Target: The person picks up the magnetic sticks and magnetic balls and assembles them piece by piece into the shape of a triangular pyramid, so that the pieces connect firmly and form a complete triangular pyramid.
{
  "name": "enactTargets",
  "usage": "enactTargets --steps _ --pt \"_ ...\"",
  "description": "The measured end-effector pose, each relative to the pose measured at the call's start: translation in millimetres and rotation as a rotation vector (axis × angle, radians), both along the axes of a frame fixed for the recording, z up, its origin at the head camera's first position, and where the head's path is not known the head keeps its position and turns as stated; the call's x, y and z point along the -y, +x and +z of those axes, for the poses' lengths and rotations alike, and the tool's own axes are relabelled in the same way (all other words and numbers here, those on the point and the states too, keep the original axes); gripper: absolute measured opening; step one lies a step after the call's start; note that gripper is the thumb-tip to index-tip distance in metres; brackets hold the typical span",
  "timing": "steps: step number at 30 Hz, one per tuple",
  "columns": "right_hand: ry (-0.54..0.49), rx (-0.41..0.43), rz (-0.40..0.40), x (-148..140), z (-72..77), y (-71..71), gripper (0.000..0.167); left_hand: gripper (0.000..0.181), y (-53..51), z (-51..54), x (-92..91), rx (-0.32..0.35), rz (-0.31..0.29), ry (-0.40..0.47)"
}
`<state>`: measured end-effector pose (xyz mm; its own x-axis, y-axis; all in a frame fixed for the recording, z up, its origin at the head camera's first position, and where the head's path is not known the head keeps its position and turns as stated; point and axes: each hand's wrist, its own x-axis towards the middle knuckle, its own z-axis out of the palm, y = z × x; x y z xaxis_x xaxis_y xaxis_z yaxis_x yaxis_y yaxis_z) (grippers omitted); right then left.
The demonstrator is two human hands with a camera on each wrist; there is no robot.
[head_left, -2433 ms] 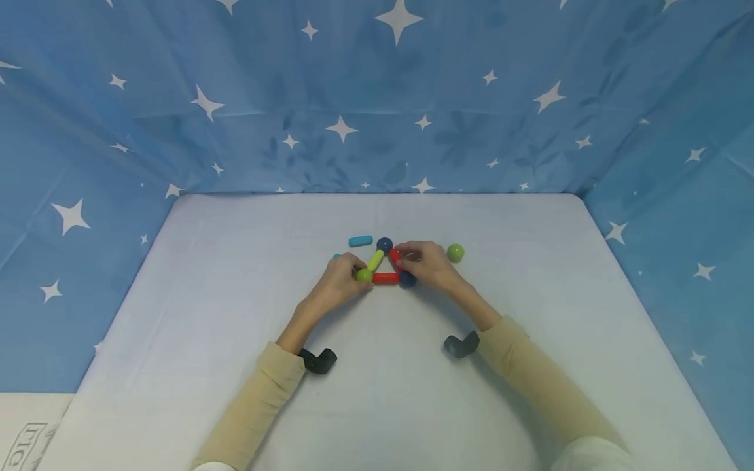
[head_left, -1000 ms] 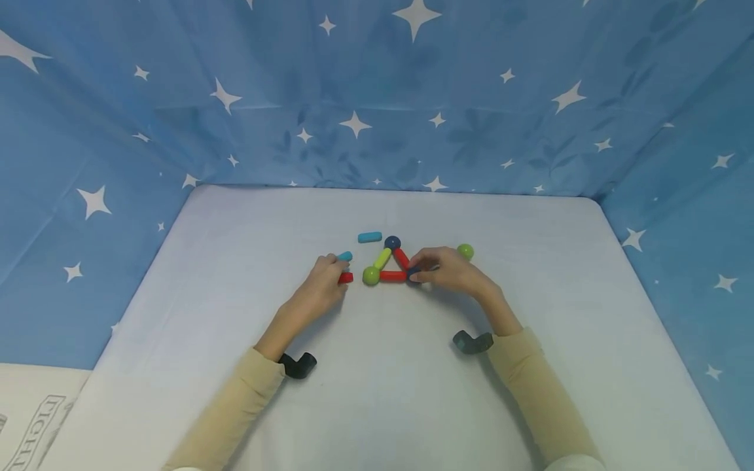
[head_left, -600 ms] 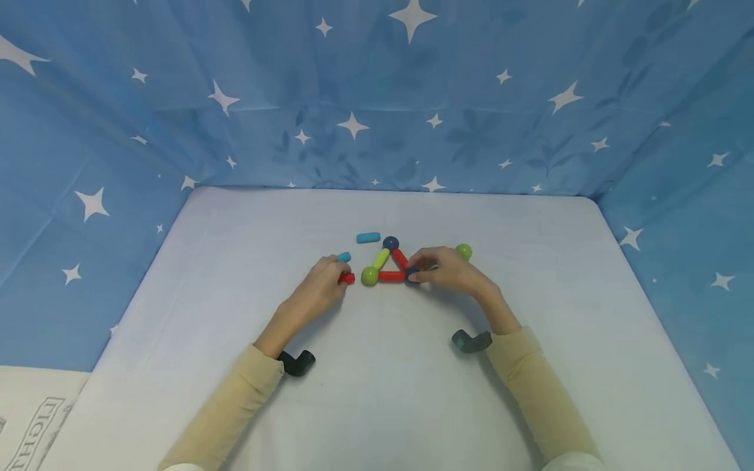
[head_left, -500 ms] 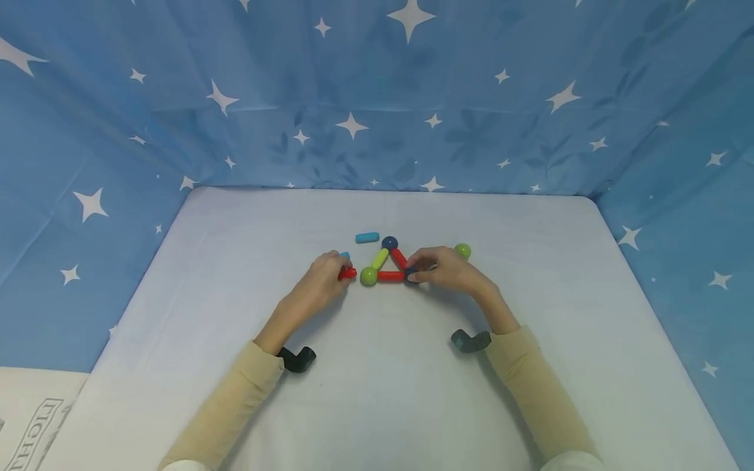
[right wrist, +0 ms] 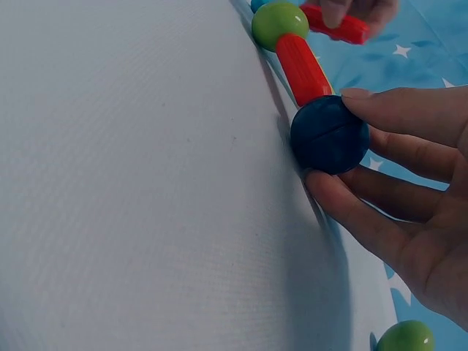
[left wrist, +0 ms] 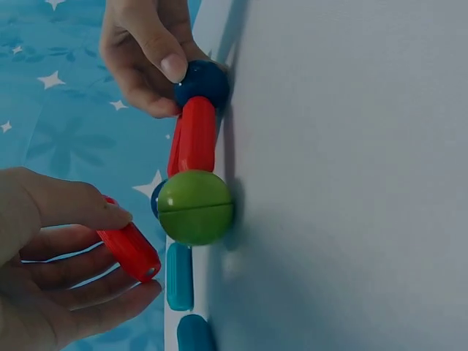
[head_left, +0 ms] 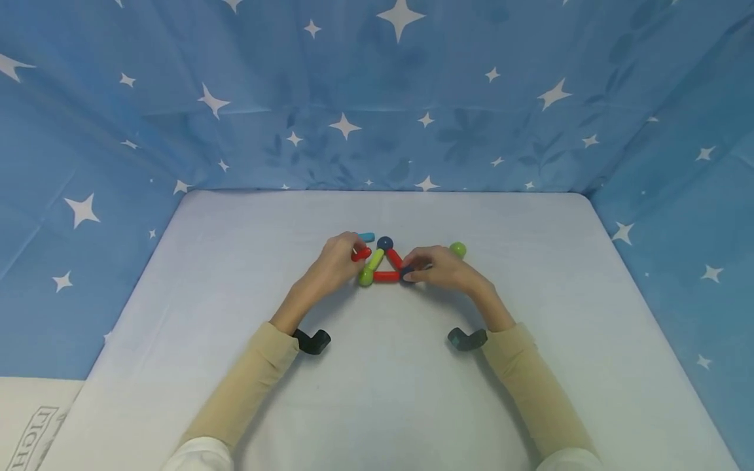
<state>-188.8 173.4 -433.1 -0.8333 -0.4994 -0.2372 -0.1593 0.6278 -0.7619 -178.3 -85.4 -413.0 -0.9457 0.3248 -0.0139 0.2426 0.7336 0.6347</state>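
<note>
A triangle of toy rods and balls lies on the table: a green ball (head_left: 366, 278) at the left corner, dark blue balls at the far corner (head_left: 385, 243) and the right corner (right wrist: 329, 134). Two red rods (left wrist: 197, 133) and a yellow-green rod (head_left: 375, 260) join them. My left hand (head_left: 341, 257) pinches a loose red rod (left wrist: 130, 248) between thumb and fingers, held up off the table by the triangle's left side. With thumb and fingers, my right hand (head_left: 434, 266) holds the right corner's blue ball.
Two light blue rods lie beyond the green ball, one nearer (left wrist: 194, 333) and one farther (left wrist: 180, 276) in the left wrist view. A loose green ball (head_left: 458, 249) rests behind my right hand. Star-patterned blue cloth (head_left: 377, 98) hangs behind the white table (head_left: 383, 392).
My left hand let go of the triangle's green ball, picked up the red rod on the left, then carried it up and right toward the triangle. My right hand moved from the red rod to the blue ball.
</note>
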Motion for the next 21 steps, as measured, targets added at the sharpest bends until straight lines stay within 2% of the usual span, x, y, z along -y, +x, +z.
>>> enactTargets --steps 4,13,18,21 --pt "-0.005 -0.003 0.004 0 0.9 -0.4 0.028 0.028 -9.5 3.2 -8.2 -0.019 -0.006 0.034" --pt "-0.025 -0.032 0.009 -1 3.5 -5.6 0.027 0.02 -30.1 -1.9 -17.2 -0.086 -0.05 0.221" --pt "-0.006 -0.052 0.021 -1 1.1 -6.0 0.028 0.017 -34.1 -6.6 -21.8 -0.063 -0.059 0.314" --pt "0.01 -0.06 0.032 -1 -1.8 -5.2 0.03 0.018 -34.9 -10.2 -25.1 -0.039 -0.067 0.335"
